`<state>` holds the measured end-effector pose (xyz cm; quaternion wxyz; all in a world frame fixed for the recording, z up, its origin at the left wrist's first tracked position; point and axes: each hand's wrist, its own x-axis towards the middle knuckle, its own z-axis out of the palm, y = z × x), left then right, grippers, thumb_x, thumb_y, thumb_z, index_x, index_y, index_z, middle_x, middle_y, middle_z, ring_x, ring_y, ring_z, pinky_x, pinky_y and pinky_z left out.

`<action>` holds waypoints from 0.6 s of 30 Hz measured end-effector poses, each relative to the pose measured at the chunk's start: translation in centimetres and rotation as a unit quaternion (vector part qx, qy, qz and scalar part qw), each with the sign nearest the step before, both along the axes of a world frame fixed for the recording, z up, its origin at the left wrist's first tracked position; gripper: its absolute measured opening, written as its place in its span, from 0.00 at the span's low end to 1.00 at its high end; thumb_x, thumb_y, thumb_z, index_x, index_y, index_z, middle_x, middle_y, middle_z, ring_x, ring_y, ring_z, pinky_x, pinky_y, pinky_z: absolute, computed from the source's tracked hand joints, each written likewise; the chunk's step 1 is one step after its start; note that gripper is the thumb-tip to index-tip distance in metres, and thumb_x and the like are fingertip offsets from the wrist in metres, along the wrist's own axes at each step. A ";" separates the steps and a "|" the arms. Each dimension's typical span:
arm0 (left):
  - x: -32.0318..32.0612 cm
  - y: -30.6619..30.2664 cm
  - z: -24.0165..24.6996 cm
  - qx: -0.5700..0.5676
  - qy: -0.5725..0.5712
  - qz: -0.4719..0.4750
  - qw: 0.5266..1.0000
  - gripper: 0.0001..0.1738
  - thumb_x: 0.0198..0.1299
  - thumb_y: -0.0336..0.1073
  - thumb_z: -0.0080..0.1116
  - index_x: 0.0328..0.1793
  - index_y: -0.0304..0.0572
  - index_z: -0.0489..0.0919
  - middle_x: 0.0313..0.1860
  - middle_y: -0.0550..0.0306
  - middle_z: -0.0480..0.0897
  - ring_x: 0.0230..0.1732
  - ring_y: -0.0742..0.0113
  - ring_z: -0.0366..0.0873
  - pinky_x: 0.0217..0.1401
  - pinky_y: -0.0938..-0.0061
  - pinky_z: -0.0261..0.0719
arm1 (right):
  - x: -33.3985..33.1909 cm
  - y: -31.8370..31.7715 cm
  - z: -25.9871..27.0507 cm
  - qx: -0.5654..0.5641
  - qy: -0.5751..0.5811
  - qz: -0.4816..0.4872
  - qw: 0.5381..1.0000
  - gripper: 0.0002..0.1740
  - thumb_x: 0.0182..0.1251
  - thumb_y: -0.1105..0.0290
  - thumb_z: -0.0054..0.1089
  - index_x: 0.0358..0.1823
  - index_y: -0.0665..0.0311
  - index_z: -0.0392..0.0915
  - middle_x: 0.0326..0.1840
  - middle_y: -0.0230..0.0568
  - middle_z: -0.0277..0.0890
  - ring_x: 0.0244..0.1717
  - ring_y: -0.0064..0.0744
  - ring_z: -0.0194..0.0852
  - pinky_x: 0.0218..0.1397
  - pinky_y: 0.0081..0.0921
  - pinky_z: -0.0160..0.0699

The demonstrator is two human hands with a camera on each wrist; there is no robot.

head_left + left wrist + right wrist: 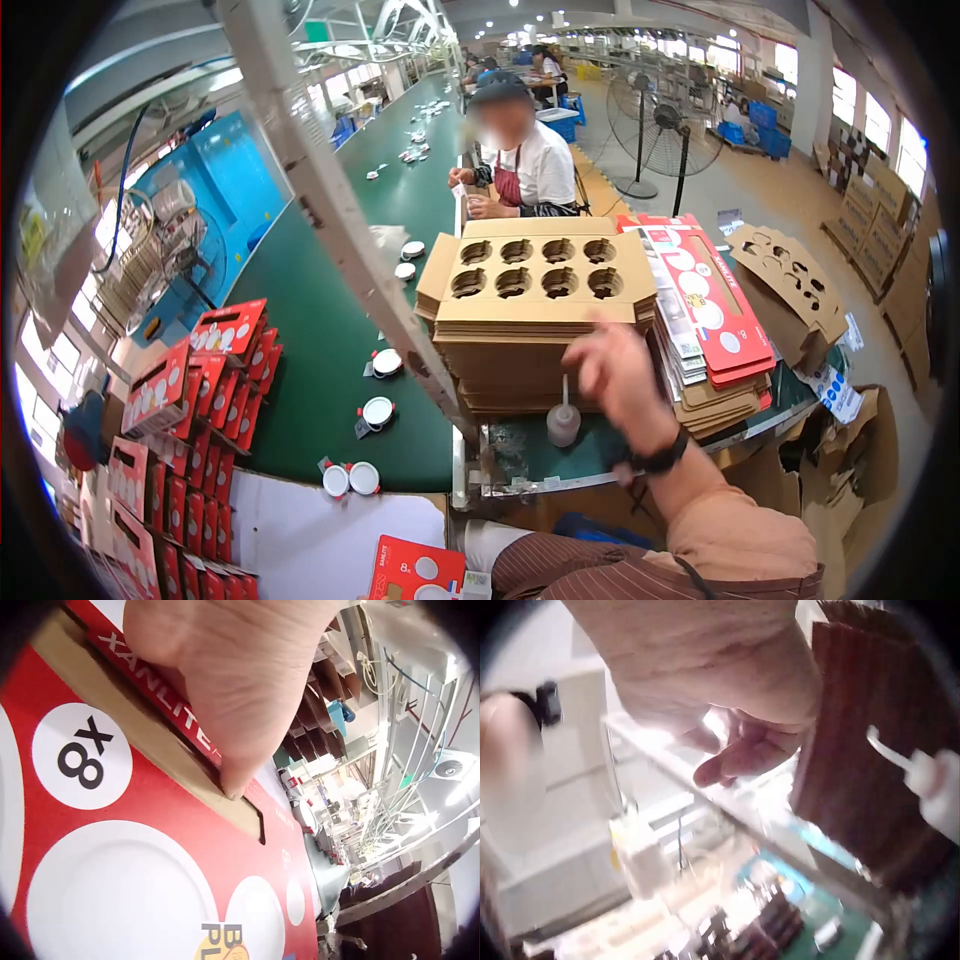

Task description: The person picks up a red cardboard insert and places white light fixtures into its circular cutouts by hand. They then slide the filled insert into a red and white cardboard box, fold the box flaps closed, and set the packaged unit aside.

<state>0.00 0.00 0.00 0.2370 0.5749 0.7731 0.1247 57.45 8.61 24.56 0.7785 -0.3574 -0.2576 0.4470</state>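
Observation:
In the left wrist view, my left hand grips a red printed carton at its long handle slot, with a fingertip at the slot's edge. The same carton shows at the bottom of the head view, where the left hand is out of sight. My right hand is raised in front of a stack of brown cardboard inserts, fingers loosely bent and nothing in them. Below it stands a small white squeeze bottle with a thin nozzle. Round holes mark the top insert.
Filled red cartons stand in rows at the left. Several white round lamps lie along the green belt. Flat red cartons are piled on the right. A slanted metal post crosses the view; another person sits beyond.

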 end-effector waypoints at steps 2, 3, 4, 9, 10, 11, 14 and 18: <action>0.7 0.8 0.0 -0.004 0.001 0.000 1.000 0.18 0.59 0.46 0.59 0.44 0.38 0.77 0.36 0.40 0.81 0.38 0.49 0.77 0.45 0.59 0.74 | 4.8 4.5 0.1 -0.063 0.123 0.005 0.990 0.08 0.69 0.73 0.48 0.46 0.64 0.66 0.35 0.45 0.78 0.15 0.14 0.60 0.17 0.11 0.62; 0.8 0.4 0.4 -0.010 0.011 -0.001 1.000 0.17 0.60 0.44 0.58 0.46 0.37 0.77 0.36 0.42 0.81 0.38 0.51 0.77 0.44 0.60 0.75 | 4.6 4.7 0.3 -0.093 0.114 0.033 0.989 0.05 0.69 0.73 0.48 0.43 0.63 0.65 0.33 0.43 0.78 0.15 0.14 0.58 0.17 0.10 0.61; 1.0 0.2 0.8 -0.016 0.018 0.003 1.000 0.16 0.60 0.41 0.58 0.47 0.37 0.77 0.36 0.44 0.81 0.37 0.54 0.77 0.44 0.61 0.75 | 4.0 5.1 0.6 -0.123 0.101 0.066 0.985 0.03 0.69 0.73 0.48 0.40 0.62 0.64 0.31 0.41 0.78 0.14 0.13 0.57 0.17 0.09 0.59; 3.3 0.6 4.4 -0.051 0.066 0.000 0.997 0.30 0.57 0.61 0.55 0.51 0.42 0.77 0.44 0.37 0.82 0.47 0.35 0.78 0.51 0.46 0.74 | -6.4 0.5 3.0 -0.092 -0.209 0.144 0.963 0.14 0.68 0.75 0.50 0.54 0.67 0.73 0.32 0.40 0.80 0.15 0.14 0.63 0.19 0.11 0.64; 3.5 0.4 5.1 -0.066 0.061 0.010 0.996 0.28 0.57 0.60 0.56 0.47 0.42 0.76 0.41 0.39 0.82 0.47 0.36 0.78 0.49 0.46 0.74 | -8.8 0.1 1.9 -0.133 -0.281 0.179 0.933 0.16 0.68 0.75 0.50 0.56 0.67 0.74 0.32 0.39 0.80 0.16 0.15 0.66 0.20 0.11 0.65; 4.1 0.1 5.6 -0.048 0.069 0.011 0.996 0.26 0.56 0.59 0.58 0.44 0.43 0.76 0.39 0.40 0.82 0.46 0.37 0.78 0.48 0.47 0.75 | -11.2 0.1 0.7 -0.164 -0.337 0.233 0.897 0.14 0.68 0.75 0.50 0.53 0.69 0.75 0.32 0.39 0.80 0.19 0.15 0.70 0.22 0.12 0.68; 3.9 0.2 4.4 -0.024 0.052 0.019 0.998 0.24 0.55 0.59 0.59 0.43 0.47 0.78 0.37 0.45 0.83 0.43 0.42 0.79 0.47 0.50 0.75 | -16.7 1.1 -5.7 -0.125 -0.449 0.351 0.812 0.15 0.65 0.73 0.56 0.53 0.67 0.75 0.37 0.38 0.80 0.28 0.20 0.77 0.31 0.17 0.76; 4.5 0.1 5.0 -0.010 0.033 0.062 0.997 0.22 0.54 0.57 0.61 0.44 0.49 0.79 0.36 0.47 0.83 0.42 0.44 0.79 0.47 0.52 0.75 | -24.2 2.9 -9.6 0.098 -0.642 0.388 0.654 0.27 0.55 0.68 0.66 0.58 0.64 0.73 0.58 0.48 0.73 0.59 0.45 0.71 0.60 0.37 0.72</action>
